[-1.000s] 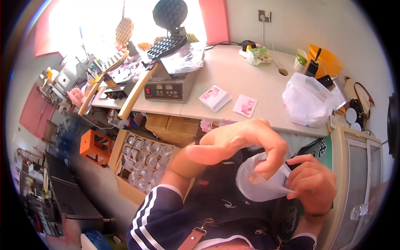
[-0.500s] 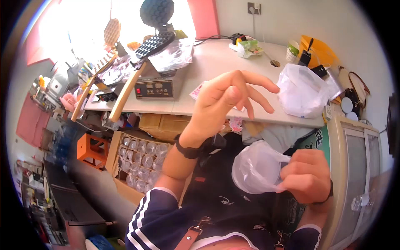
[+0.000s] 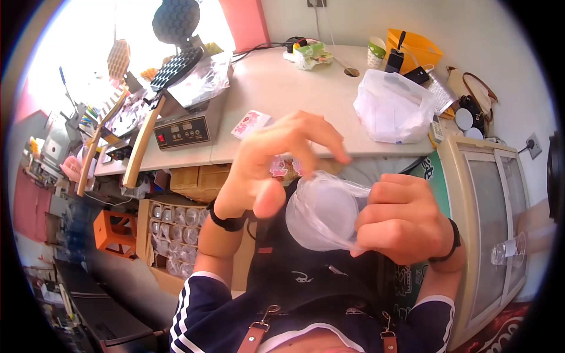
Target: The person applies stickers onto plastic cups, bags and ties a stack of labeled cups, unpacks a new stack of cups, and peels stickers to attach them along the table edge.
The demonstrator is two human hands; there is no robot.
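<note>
My right hand (image 3: 403,220) is closed around the gathered side of a clear plastic bag (image 3: 303,226), held in front of my apron. Inside the bag sits a round, pale translucent container (image 3: 332,206) whose kind I cannot make out. My left hand (image 3: 279,156) hovers just above and to the left of the bag, fingers apart and curved, slightly blurred. It holds nothing that I can see; whether its fingertips touch the bag's edge is unclear.
A waffle iron (image 3: 179,65) with a wooden handle stands on the counter (image 3: 282,88) at left. A white plastic bag (image 3: 394,109) lies at right. Below are a carton of clear cups (image 3: 176,232) and an orange stool (image 3: 115,233). A glass-doored cabinet (image 3: 485,200) borders the right.
The view has turned to the right. My left hand has come down from above the counter edge toward the bag, its fingers still apart. My right hand keeps its grip on the bag.
</note>
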